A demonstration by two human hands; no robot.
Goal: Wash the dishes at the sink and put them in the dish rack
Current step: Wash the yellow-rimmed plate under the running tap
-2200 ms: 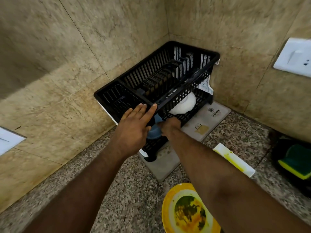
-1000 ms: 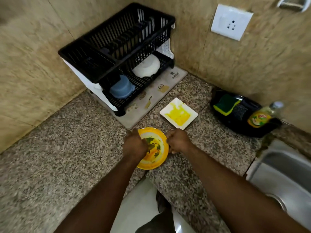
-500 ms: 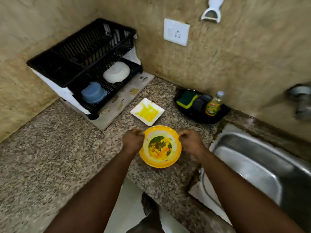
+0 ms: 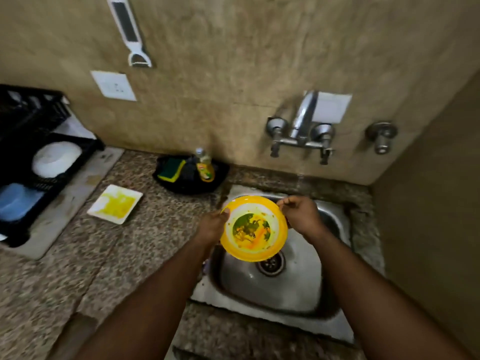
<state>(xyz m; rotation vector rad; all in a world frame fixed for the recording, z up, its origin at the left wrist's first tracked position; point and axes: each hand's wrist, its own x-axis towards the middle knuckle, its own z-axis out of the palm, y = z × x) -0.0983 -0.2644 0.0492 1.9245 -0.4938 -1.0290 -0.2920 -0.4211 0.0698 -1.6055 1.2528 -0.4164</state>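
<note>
No legible text — labels blurred.

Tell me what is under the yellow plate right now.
Under the yellow plate, held by the left hand and right hand, lies the steel sink. Its drain shows partly; the plate hides the rest.

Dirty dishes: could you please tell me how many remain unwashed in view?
2: the round yellow plastic plate held over the sink, and the square white plate on the granite counter.
</note>
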